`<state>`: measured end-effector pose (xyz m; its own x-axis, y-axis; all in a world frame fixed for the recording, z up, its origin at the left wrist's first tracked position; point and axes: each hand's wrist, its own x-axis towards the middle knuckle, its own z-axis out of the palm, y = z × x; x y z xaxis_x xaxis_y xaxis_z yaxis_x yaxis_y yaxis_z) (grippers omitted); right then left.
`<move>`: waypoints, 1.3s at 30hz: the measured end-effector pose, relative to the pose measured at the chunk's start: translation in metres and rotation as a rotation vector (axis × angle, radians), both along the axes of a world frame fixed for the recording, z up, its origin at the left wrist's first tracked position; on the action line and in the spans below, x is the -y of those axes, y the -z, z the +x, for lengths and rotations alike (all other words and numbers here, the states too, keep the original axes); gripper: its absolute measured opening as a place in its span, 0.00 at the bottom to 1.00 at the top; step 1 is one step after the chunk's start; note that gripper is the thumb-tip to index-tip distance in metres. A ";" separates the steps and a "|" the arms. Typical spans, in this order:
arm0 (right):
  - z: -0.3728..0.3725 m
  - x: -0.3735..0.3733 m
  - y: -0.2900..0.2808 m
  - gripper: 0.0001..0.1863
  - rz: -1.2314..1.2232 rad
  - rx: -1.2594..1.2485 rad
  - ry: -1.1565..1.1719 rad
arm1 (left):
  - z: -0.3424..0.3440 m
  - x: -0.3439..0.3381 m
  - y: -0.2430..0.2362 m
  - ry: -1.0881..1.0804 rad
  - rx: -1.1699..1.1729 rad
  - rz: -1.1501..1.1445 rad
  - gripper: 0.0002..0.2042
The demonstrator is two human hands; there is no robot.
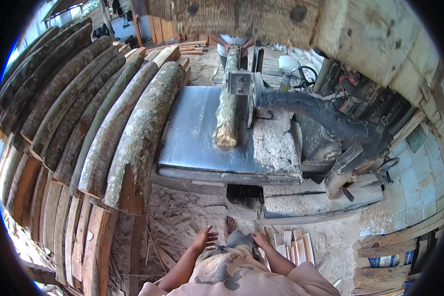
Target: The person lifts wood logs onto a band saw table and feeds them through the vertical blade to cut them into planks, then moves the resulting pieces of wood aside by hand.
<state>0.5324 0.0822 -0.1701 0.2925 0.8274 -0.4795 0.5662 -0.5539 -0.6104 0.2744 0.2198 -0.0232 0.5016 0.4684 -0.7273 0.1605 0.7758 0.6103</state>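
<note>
My left hand (pixel 203 240) hangs in front of my body, its fingers spread and nothing in it. On the other side my right hand (pixel 260 240) rests beside my thigh, fingers loosely extended, with no object visible in it. Beyond both hands is the metal table (pixel 192 130) of a large band saw. A bark-covered log (pixel 226 113) lies lengthwise on it, its cut end toward me, alongside the saw's blade guide (pixel 240 83). A co-worker's hands (pixel 241 49) are at the log's far end. My hands are well apart from the log.
Stacked bark-edged timber (pixel 143 128) rises along the left. The saw's dark arm (pixel 320 111) and a handwheel (pixel 388 164) occupy the right. Sawdust covers the ground (pixel 182 207). Thin wood offcuts (pixel 296 246) lie by my right side; a wooden beam (pixel 261 19) crosses overhead.
</note>
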 end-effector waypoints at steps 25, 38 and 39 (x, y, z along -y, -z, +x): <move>-0.077 -0.109 -0.176 0.41 0.263 -0.524 0.307 | 0.003 -0.044 0.003 0.094 0.203 -0.128 0.30; -0.173 0.069 -0.163 0.42 0.264 -0.565 0.322 | -0.086 0.135 -0.006 -0.017 0.226 -0.156 0.26; -0.178 0.083 -0.164 0.42 0.245 -0.570 0.328 | -0.091 0.149 -0.009 -0.039 0.207 -0.169 0.25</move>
